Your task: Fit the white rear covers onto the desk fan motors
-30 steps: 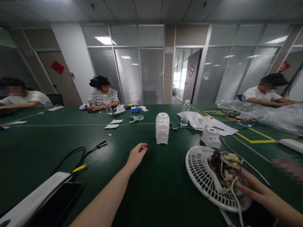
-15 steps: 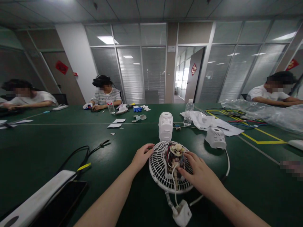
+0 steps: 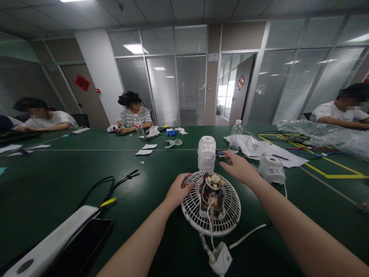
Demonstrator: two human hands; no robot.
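A round white fan grille (image 3: pixel 188 221) lies on the green table in front of me. On its middle sits a bared fan motor (image 3: pixel 213 196) with gears and wires exposed. My left hand (image 3: pixel 178 194) rests at the grille's left rim, thumb over the bars, fingers apart, not closed round it. Above the grille's upper right my right hand (image 3: pixel 239 168) is open with nothing in it. Its fingertips are close to a small blue part (image 3: pixel 221 154) and a white vented fan housing (image 3: pixel 206 154). A white block (image 3: pixel 220 259) hangs on leads below the grille.
A second white vented housing (image 3: pixel 271 169) is right of my right hand. Behind stand a water bottle (image 3: pixel 235 136) and crumpled white paper (image 3: pixel 250 146). At left are a white power strip (image 3: pixel 54 238) and a black phone (image 3: pixel 80 246). Three people sit around the table.
My right hand has left the motor and moved up and away, towards the housing and the small blue part. My left hand stays at the rim, its thumb further over the bars.
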